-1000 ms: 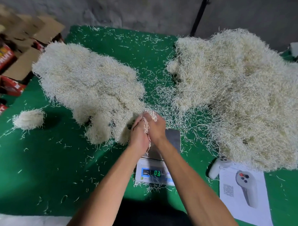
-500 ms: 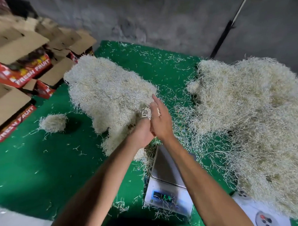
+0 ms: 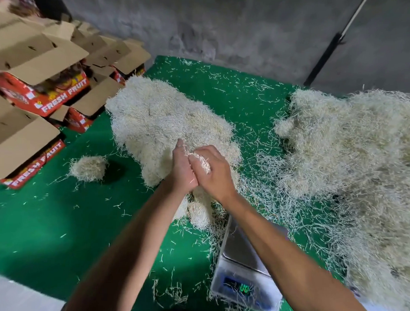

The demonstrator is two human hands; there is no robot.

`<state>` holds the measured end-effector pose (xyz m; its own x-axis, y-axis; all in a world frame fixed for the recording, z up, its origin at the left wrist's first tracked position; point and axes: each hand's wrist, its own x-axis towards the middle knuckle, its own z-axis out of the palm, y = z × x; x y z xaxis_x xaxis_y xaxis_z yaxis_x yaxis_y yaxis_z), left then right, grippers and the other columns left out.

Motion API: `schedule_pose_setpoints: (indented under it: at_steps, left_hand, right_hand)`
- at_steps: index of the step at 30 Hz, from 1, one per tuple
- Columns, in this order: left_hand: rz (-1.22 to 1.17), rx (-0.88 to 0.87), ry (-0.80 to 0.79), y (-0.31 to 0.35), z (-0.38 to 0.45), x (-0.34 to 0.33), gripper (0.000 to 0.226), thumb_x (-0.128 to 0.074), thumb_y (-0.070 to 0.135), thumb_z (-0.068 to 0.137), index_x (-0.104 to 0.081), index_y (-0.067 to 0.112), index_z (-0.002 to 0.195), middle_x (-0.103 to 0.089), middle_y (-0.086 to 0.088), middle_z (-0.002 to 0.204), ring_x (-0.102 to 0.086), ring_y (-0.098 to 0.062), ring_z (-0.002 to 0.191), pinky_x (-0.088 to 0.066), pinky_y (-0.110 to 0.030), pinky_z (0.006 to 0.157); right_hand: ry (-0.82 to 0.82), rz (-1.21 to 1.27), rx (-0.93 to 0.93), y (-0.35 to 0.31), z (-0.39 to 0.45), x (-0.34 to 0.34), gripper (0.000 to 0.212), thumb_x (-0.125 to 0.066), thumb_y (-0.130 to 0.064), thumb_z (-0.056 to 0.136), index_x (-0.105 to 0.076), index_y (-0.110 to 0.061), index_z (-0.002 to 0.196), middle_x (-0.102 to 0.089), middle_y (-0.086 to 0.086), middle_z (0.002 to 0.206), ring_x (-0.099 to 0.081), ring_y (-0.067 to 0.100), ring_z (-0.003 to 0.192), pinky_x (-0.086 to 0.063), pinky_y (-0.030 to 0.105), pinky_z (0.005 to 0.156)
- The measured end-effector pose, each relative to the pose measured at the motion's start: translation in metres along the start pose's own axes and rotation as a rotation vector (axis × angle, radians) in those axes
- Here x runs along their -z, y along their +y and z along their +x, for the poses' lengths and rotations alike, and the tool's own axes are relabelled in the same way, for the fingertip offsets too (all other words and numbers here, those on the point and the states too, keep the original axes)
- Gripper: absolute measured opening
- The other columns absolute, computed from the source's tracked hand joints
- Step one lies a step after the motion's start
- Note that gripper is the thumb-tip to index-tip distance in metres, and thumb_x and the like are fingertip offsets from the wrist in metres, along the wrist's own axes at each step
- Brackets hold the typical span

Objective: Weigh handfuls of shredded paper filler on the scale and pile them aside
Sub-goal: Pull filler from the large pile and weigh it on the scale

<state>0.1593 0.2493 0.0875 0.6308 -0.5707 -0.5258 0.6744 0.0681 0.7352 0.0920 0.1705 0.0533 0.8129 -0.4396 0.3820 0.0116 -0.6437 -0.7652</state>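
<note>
Pressing together over the left pile, the two hands meet palm to palm with a small wad [image 3: 202, 162] of shredded paper caught between them. The left hand [image 3: 181, 168] stands edge-up with its fingers fairly straight, and the right hand [image 3: 214, 173] curls over the wad from the other side; pale strands poke out at the top of the joint. Both forearms reach up from the bottom edge.

Directly under and beyond the hands lies the left pile [image 3: 163, 121], a broad heap of cream filler that trails down into a few lumps near the scale. One scale [image 3: 244, 268] sits on the bench near the bottom, just right of the left forearm and partly under the right one. Its steel pan shows no filler on the part in view, and its display glows with green digits too blurred to read for sure.

A second, bigger pile [image 3: 352, 165] fills the right side, well apart from the first, with a thin scatter of strands spread between them. A third, far smaller clump [image 3: 88, 167] sits alone to the left of the left pile. That makes three heaps in all, plus the wad in the hands.

Loose shreds dot the green bench [image 3: 57, 220] everywhere. Off its left edge stand several open cardboard boxes [image 3: 40, 56] with red sides printed FRESH FRUIT; their number I cannot tell, since they overlap. A dark pole [image 3: 328, 50] leans against the grey wall at upper right.
</note>
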Motion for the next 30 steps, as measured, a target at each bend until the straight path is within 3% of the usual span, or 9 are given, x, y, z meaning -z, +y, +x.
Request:
schedule_pose_setpoints:
  at_steps: [3,5,8,10,13,19,23,27,30]
  left_hand:
    - [0.147,0.082,-0.153,0.018,-0.001,0.008,0.067,-0.020,0.056,0.107,-0.032,0.011,0.155,-0.044,-0.020,0.154,-0.045,-0.038,0.140,-0.048,-0.047,0.106]
    - [0.394,-0.108,0.001,0.030,0.004,0.020,0.055,-0.027,0.051,0.108,-0.053,0.010,0.135,-0.064,-0.014,0.126,-0.066,-0.029,0.112,-0.055,-0.047,0.092]
    - [0.575,-0.402,0.249,0.039,0.010,0.048,0.031,-0.042,0.035,0.108,-0.065,0.018,0.095,-0.068,0.003,0.090,-0.067,-0.013,0.082,-0.056,-0.032,0.073]
    - [0.572,-0.383,0.243,0.038,0.012,0.062,0.031,-0.046,0.031,0.106,-0.066,0.008,0.101,-0.070,-0.006,0.095,-0.068,-0.024,0.089,-0.057,-0.042,0.081]
    - [0.661,-0.472,0.219,0.028,0.012,0.072,0.031,-0.050,0.023,0.104,-0.065,-0.004,0.108,-0.070,-0.023,0.102,-0.063,-0.027,0.085,-0.055,-0.038,0.075]
    - [0.610,-0.479,0.025,0.015,0.013,0.050,0.028,-0.057,0.028,0.101,-0.068,0.010,0.119,-0.076,-0.003,0.108,-0.072,-0.013,0.101,-0.056,-0.030,0.090]
    - [0.548,-0.393,-0.163,-0.013,0.026,-0.002,0.027,-0.056,0.024,0.103,-0.066,0.009,0.123,-0.075,-0.002,0.112,-0.072,-0.017,0.105,-0.058,-0.027,0.088]
    - [0.572,-0.254,-0.302,-0.055,0.047,-0.061,0.028,-0.054,0.021,0.105,-0.065,0.010,0.128,-0.073,-0.007,0.119,-0.070,-0.020,0.109,-0.057,-0.036,0.095]
    - [0.570,-0.114,-0.338,-0.087,0.065,-0.101,0.027,-0.055,0.019,0.104,-0.064,0.011,0.128,-0.071,-0.009,0.121,-0.069,-0.023,0.112,-0.057,-0.040,0.097]
  right_hand:
    - [0.021,0.122,-0.235,-0.010,0.050,0.006,0.042,-0.049,-0.034,0.106,-0.053,-0.025,0.065,-0.047,-0.013,0.049,-0.040,0.001,0.038,-0.036,0.024,0.038]
    - [0.073,0.175,-0.278,-0.015,0.071,0.004,0.049,-0.047,-0.033,0.103,-0.048,-0.022,0.056,-0.038,-0.013,0.038,-0.031,0.005,0.031,-0.023,0.018,0.034]
    - [0.021,0.083,-0.267,-0.007,0.069,-0.020,0.055,-0.040,-0.049,0.103,-0.051,-0.020,0.057,-0.041,-0.013,0.045,-0.035,0.012,0.037,-0.034,0.020,0.040]
    - [-0.178,-0.052,-0.296,0.000,0.055,-0.036,0.065,-0.028,-0.060,0.105,-0.058,-0.016,0.067,-0.053,-0.010,0.059,-0.051,0.012,0.051,-0.054,0.029,0.063]
    - [-0.449,-0.106,-0.286,0.015,0.037,-0.043,0.073,-0.019,-0.065,0.105,-0.071,-0.014,0.101,-0.069,0.001,0.094,-0.068,0.013,0.084,-0.051,0.020,0.072]
    - [-0.142,-0.034,-0.202,0.035,0.049,-0.005,0.043,-0.036,-0.044,0.110,-0.070,-0.019,0.113,-0.072,-0.001,0.099,-0.071,0.023,0.086,-0.061,0.045,0.078]
    - [0.010,-0.006,-0.244,0.065,0.034,0.035,0.032,-0.044,-0.031,0.110,-0.071,-0.016,0.116,-0.074,0.000,0.103,-0.072,0.020,0.087,-0.062,0.046,0.076]
    - [0.073,0.044,-0.410,0.115,-0.006,0.090,0.026,-0.046,-0.037,0.108,-0.069,-0.028,0.116,-0.071,-0.012,0.107,-0.067,0.000,0.101,-0.057,0.039,0.095]
    - [0.104,-0.020,-0.480,0.153,-0.027,0.127,0.032,-0.048,-0.040,0.108,-0.068,-0.024,0.126,-0.067,-0.009,0.128,-0.062,0.009,0.115,-0.051,0.041,0.105]
